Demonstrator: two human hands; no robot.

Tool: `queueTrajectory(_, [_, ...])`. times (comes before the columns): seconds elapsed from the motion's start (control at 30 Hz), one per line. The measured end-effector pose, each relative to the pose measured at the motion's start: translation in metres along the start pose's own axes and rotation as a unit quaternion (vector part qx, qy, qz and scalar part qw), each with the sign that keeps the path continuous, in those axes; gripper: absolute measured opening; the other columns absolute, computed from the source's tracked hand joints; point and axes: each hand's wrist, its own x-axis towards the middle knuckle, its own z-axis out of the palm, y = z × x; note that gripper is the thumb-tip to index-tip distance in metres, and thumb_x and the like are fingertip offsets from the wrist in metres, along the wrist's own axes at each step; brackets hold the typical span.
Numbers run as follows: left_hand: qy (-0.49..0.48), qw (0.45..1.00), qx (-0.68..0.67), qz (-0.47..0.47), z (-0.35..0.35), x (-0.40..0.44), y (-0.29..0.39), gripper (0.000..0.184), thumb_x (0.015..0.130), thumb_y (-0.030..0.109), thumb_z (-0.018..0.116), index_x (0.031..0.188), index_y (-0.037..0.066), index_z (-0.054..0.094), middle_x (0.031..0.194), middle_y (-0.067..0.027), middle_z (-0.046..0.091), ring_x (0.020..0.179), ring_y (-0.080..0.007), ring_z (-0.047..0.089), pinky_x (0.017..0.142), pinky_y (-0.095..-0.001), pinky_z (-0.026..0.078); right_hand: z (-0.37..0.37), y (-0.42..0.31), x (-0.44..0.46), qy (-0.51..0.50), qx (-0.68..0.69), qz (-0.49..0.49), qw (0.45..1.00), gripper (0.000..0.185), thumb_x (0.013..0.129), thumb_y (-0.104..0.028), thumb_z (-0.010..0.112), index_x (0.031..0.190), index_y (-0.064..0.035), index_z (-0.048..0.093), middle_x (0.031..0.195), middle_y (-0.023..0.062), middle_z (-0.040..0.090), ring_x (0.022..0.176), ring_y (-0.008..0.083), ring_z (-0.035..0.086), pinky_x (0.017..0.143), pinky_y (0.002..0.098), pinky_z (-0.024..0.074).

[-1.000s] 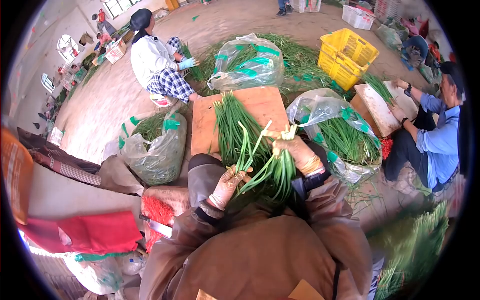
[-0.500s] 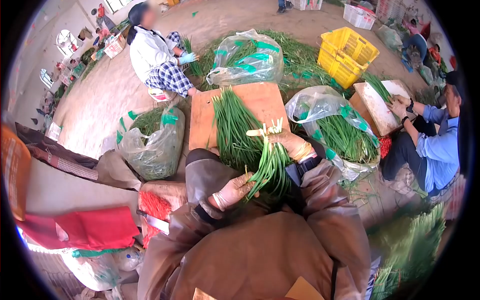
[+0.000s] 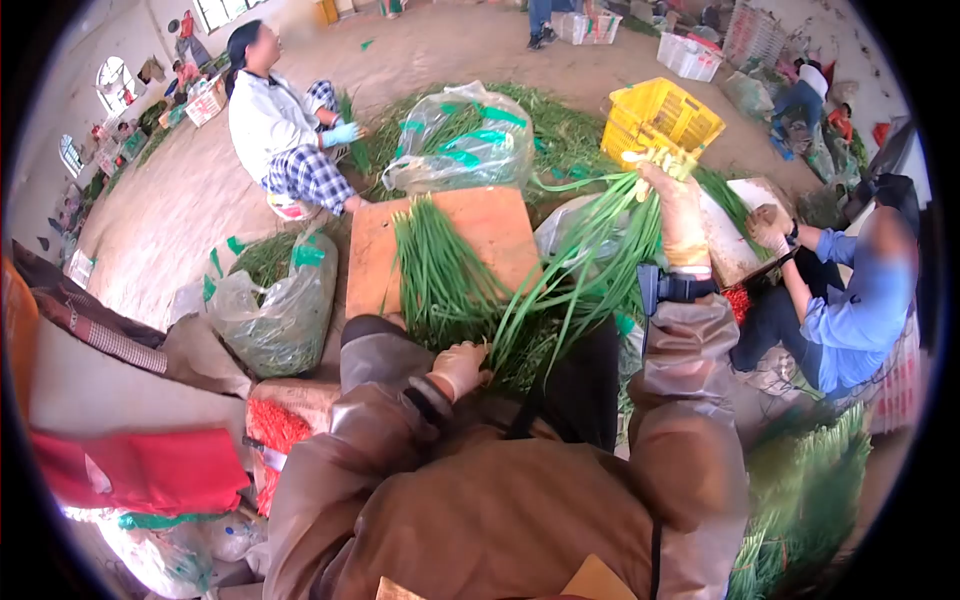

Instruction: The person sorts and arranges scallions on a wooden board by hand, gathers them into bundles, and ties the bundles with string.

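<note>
My right hand (image 3: 672, 205), gloved, is raised at the right and grips a bunch of green stalks (image 3: 610, 240) by their pale ends; the long leaves hang down to the left. My left hand (image 3: 462, 368), also gloved, is low near my lap with its fingers curled, beside the leaf tips; what it holds, if anything, is hidden. A pile of green stalks (image 3: 440, 260) lies on the orange-brown board (image 3: 500, 225) in front of me, its leaves hanging over the near edge.
Clear bags of greens stand left (image 3: 285, 300) and ahead (image 3: 465, 140); another is partly hidden behind the bunch. A yellow crate (image 3: 660, 118) is beyond. One person (image 3: 275, 115) sits at left, another (image 3: 850, 290) at right by a white board. A knife lies on red material (image 3: 278, 425).
My right hand has lifted the bunch up and to the right, away from my left hand, and its leaves have spread out. The view has shifted, and the person at right has bent lower.
</note>
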Motion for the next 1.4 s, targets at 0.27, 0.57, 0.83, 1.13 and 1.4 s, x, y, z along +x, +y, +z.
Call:
queueTrajectory(0.27, [-0.157,0.987,0.032,-0.026,-0.076,-0.039,0.005,0.022,0.085,0.029,0.056,0.089,0.013,0.070,0.074,-0.0058,0.070,0.070,-0.0212,0.069,0.066,-0.0361,0.053,-0.016,-0.037,0.007,-0.005,-0.021,-0.024,0.999,0.021,0.085,-0.009,0.062,0.102,0.0011,0.070,0.094,0.0041,0.070,0.080,0.0111,0.061,0.074,0.0252,0.0472])
queueTrajectory(0.57, [0.132,0.851,-0.499,0.101,-0.202,-0.093,0.047,0.031,0.090,0.007,0.063,0.121,0.002,0.061,0.101,-0.0025,0.066,0.092,-0.0106,0.061,0.082,-0.0253,0.050,0.047,-0.053,-0.017,-0.222,0.190,0.111,0.950,0.019,0.082,-0.009,0.061,0.096,0.0007,0.068,0.093,0.0074,0.069,0.072,0.0134,0.059,0.067,0.0253,0.0468])
queueTrajectory(0.83, [0.071,0.695,-0.675,0.236,-0.167,-0.012,0.079,0.078,0.081,0.021,0.077,0.145,0.010,0.034,0.130,-0.0062,0.051,0.120,-0.0183,0.049,0.100,-0.0334,0.042,0.140,-0.048,-0.085,-0.235,0.341,0.199,0.888,0.027,0.084,-0.009,0.067,0.109,0.0013,0.065,0.097,0.0022,0.067,0.084,0.0101,0.061,0.073,0.0258,0.0497])
queueTrajectory(1.13, [-0.099,0.635,-0.758,0.111,-0.132,-0.029,0.071,0.052,0.083,0.019,0.070,0.128,0.000,0.053,0.104,-0.0132,0.068,0.096,-0.0202,0.064,0.090,-0.0331,0.049,0.138,-0.017,-0.065,-0.217,0.017,-0.042,0.975,0.067,0.084,-0.036,0.070,0.139,-0.0068,0.045,0.132,0.0193,0.049,0.116,0.0314,0.055,0.096,0.0392,0.0441])
queueTrajectory(1.4, [-0.118,0.530,-0.836,0.076,-0.107,-0.025,0.051,0.045,0.083,0.028,0.071,0.115,-0.002,0.062,0.108,-0.0144,0.067,0.100,-0.0267,0.064,0.093,-0.0401,0.050,0.156,-0.027,-0.074,-0.514,-0.221,-0.072,0.826,0.044,0.094,-0.041,0.050,0.124,-0.0111,0.061,0.110,0.0127,0.066,0.097,0.0320,0.064,0.086,0.0419,0.0481])
